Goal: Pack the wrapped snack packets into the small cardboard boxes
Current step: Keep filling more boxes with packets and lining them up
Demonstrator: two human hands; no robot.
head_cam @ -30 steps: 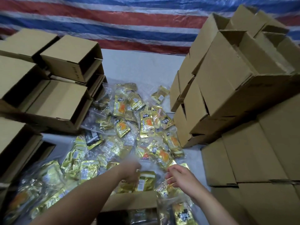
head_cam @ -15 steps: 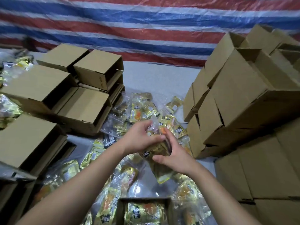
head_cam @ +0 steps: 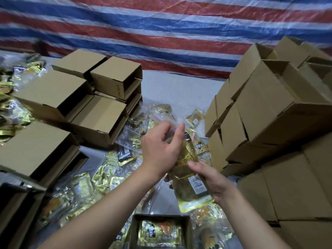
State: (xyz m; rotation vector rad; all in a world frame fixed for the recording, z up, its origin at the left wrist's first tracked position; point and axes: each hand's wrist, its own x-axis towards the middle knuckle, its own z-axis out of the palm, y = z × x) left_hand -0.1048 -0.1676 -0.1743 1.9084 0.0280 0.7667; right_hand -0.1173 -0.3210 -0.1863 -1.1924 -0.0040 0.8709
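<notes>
Both hands hold a clear bag of gold snack packets (head_cam: 190, 187) up above the table. My left hand (head_cam: 159, 148) pinches the bag's top edge, fingers curled over it. My right hand (head_cam: 210, 178) grips the bag's lower part from the right side. Below them, at the bottom edge of the view, an open small cardboard box (head_cam: 133, 230) holds a gold snack packet (head_cam: 159, 232). Several more gold packets (head_cam: 80, 187) lie loose on the white table.
Empty small boxes (head_cam: 100, 121) are stacked at left, open sides facing right. A tall stack of cardboard boxes (head_cam: 269, 114) rises at right. A striped red, white and blue tarp (head_cam: 161, 33) hangs behind. More packets (head_cam: 10, 108) lie at far left.
Both hands left the pile near the box and lifted a bag of packets. The left hand slid to its top edge and the right hand to its lower part. The view tilted upward.
</notes>
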